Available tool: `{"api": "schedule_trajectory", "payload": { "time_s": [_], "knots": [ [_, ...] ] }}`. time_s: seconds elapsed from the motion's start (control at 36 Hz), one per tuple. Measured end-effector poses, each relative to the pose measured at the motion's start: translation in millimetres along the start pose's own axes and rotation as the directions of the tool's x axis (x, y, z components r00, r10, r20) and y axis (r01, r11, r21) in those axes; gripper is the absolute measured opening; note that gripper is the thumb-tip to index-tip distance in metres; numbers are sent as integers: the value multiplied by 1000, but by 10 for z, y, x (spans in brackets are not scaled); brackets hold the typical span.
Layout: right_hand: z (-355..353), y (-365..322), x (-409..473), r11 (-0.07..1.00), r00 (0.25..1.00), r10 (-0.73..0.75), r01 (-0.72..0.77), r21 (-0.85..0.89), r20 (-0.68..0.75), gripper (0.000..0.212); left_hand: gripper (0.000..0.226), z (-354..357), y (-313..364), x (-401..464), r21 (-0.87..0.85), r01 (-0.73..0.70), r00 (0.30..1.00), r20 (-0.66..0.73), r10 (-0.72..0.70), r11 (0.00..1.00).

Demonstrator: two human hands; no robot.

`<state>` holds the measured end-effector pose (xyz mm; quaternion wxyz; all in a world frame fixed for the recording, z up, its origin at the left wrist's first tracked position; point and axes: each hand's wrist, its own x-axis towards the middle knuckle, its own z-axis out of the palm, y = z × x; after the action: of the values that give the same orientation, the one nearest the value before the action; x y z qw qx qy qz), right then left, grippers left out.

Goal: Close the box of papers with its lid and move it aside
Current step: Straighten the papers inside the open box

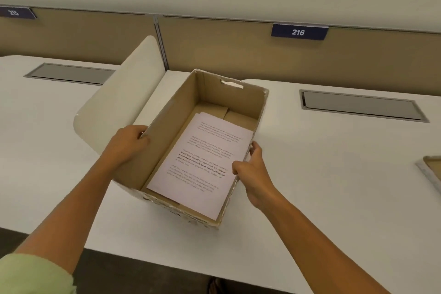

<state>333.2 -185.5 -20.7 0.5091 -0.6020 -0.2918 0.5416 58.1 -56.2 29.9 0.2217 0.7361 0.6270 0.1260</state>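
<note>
Both of your hands are clamped on the open cardboard box (191,141): your left hand (127,144) wraps its fingers over the top edge of the left wall, and your right hand (250,167) pinches the right wall, thumb inside and fingers outside. You have the box sitting lidless on the white desk (322,186), turned at an angle, close to the front edge and just right of the rounded white divider panel (119,107). Inside, a printed sheet of paper (202,162) lies flat on the bottom, nearer your side, leaving bare cardboard at the far end. A handle slot is cut in the far wall. What looks like the lid (430,169) lies on the desk well apart to your right, cut off by the picture's edge. Behind, the tan partition carries a blue tag marked 216 (298,32).
</note>
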Motion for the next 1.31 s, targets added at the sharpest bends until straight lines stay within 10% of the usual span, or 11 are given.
{"api": "schedule_trajectory", "payload": {
  "time_s": [0.69, 1.31],
  "knots": [
    [-2800, -284, -1023, 942, 924, -298, 245, -230, -238, 41, 31, 1426, 2245, -1554, -295, -29, 1000, -19, 25, 955],
    [-3307, 345, -1071, 939, 922, -292, 226, -259, -253, 46, 36, 2155, 2439, -1781, -311, 85, 995, -20, -96, 947]
  ]
}}
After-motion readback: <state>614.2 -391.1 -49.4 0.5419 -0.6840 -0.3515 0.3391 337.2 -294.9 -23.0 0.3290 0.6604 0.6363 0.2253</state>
